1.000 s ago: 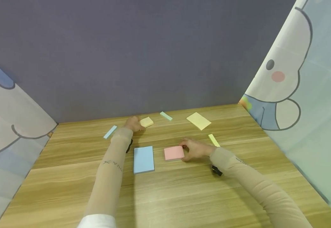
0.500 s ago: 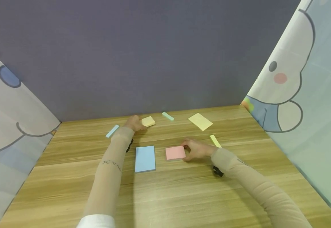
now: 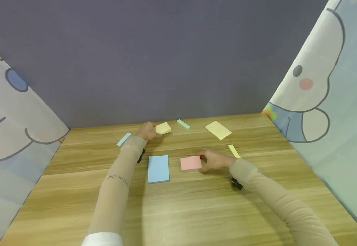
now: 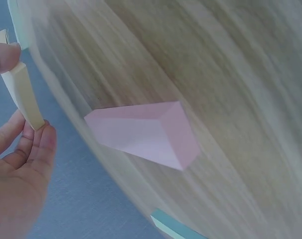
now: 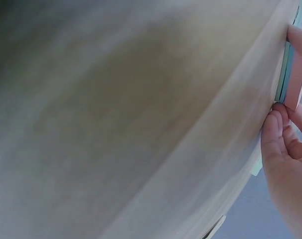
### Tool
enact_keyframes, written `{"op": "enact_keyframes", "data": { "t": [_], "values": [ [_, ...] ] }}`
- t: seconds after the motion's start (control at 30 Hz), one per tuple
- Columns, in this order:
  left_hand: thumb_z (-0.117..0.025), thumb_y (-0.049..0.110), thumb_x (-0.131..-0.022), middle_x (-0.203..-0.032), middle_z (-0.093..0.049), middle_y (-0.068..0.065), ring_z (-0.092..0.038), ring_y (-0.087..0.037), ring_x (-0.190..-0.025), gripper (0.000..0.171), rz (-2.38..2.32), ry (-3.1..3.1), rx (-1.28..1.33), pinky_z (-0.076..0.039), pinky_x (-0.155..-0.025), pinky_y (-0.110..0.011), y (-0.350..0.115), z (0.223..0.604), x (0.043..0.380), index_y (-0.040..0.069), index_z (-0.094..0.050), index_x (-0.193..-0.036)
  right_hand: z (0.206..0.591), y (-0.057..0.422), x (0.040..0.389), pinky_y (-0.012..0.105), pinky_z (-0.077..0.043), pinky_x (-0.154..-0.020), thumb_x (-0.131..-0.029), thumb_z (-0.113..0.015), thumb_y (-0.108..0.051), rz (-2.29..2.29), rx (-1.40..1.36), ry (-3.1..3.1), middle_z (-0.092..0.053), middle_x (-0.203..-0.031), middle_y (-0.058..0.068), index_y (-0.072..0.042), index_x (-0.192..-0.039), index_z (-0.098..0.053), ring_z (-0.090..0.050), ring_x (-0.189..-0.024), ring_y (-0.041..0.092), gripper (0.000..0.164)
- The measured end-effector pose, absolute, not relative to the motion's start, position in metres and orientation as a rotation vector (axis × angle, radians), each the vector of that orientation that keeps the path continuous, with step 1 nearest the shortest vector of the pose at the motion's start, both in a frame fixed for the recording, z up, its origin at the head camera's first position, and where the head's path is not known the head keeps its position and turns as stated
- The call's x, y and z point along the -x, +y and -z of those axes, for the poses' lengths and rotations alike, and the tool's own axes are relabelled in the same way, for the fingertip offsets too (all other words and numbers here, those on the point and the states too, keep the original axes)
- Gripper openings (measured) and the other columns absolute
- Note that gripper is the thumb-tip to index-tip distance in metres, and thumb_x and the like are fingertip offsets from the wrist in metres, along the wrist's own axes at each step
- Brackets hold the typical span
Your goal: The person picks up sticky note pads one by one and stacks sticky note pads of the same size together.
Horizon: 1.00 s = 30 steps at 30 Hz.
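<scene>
In the head view my left hand (image 3: 148, 131) is at the back of the table, pinching a pale yellow sticky note pad (image 3: 163, 128). The left wrist view shows that yellow pad (image 4: 22, 92) on edge between thumb and fingertips. A thick pink block of paper (image 4: 141, 129) lies beside it, hidden from the head view. At the middle of the table my right hand (image 3: 213, 160) grips a pink sticky note pad (image 3: 191, 163) by its right side. Seen from the right wrist, this pink pad (image 5: 297, 79) sits over thin blue and green layers, with the fingers (image 5: 285, 134) at its edge.
A light blue pad (image 3: 158, 169) lies left of the pink one. Farther back are a pale blue strip pad (image 3: 124, 139), a green strip pad (image 3: 183, 123) and a larger yellow pad (image 3: 218, 130). A yellow strip pad (image 3: 233, 150) lies behind my right wrist. A grey wall borders the table (image 3: 181, 212).
The head view has shifted slightly. My left hand and its yellow pad are a touch farther back or higher. My right hand keeps its place at the pink pad.
</scene>
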<state>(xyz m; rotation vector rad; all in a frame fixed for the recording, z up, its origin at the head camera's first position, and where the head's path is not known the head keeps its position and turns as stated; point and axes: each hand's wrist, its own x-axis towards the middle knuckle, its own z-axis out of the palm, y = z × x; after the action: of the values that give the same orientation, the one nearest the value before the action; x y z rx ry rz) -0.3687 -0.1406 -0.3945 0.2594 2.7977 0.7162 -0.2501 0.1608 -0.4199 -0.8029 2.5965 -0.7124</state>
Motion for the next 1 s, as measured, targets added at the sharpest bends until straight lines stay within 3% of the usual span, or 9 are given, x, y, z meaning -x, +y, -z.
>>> {"op": "enact_keyframes", "data": {
  "t": [0.37,0.57,0.8,1.0],
  "values": [
    [-0.070,0.029,-0.078,-0.135,-0.042,-0.021,-0.036,-0.037,-0.126,0.068,-0.738,2.816,-0.309,-0.034,-0.104,-0.046,-0.137,0.390,0.363,-0.004,-0.044,-0.131,0.423,0.164,0.252,0.031,-0.045,-0.084,-0.068,-0.079,-0.024,0.730,0.836,2.592,-0.054,-0.104,0.004,0.001,-0.116,-0.057,-0.050,-0.094,0.017,0.059],
    [-0.070,0.028,-0.078,-0.130,-0.046,-0.021,-0.044,-0.035,-0.117,0.066,-0.773,2.837,-0.322,-0.040,-0.098,-0.044,-0.136,0.387,0.359,-0.005,-0.046,-0.129,0.420,0.163,0.253,0.028,-0.044,-0.079,-0.067,-0.079,-0.024,0.722,0.858,2.604,-0.053,-0.099,0.004,0.001,-0.114,-0.058,-0.049,-0.089,0.016,0.057],
    [-0.071,0.026,-0.077,-0.127,-0.048,-0.019,-0.047,-0.032,-0.111,0.063,-0.802,2.837,-0.312,-0.043,-0.093,-0.042,-0.130,0.379,0.352,-0.003,-0.048,-0.128,0.421,0.165,0.254,0.033,-0.046,-0.084,-0.068,-0.079,-0.025,0.715,0.850,2.600,-0.056,-0.106,0.006,0.000,-0.115,-0.058,-0.051,-0.095,0.018,0.057],
    [-0.071,0.026,-0.078,-0.130,-0.046,-0.020,-0.044,-0.033,-0.117,0.063,-0.825,2.833,-0.342,-0.040,-0.097,-0.043,-0.126,0.375,0.344,-0.003,-0.047,-0.129,0.421,0.166,0.252,0.036,-0.046,-0.087,-0.068,-0.079,-0.026,0.725,0.845,2.591,-0.055,-0.108,0.007,-0.001,-0.115,-0.058,-0.052,-0.098,0.020,0.058]
  ]
}}
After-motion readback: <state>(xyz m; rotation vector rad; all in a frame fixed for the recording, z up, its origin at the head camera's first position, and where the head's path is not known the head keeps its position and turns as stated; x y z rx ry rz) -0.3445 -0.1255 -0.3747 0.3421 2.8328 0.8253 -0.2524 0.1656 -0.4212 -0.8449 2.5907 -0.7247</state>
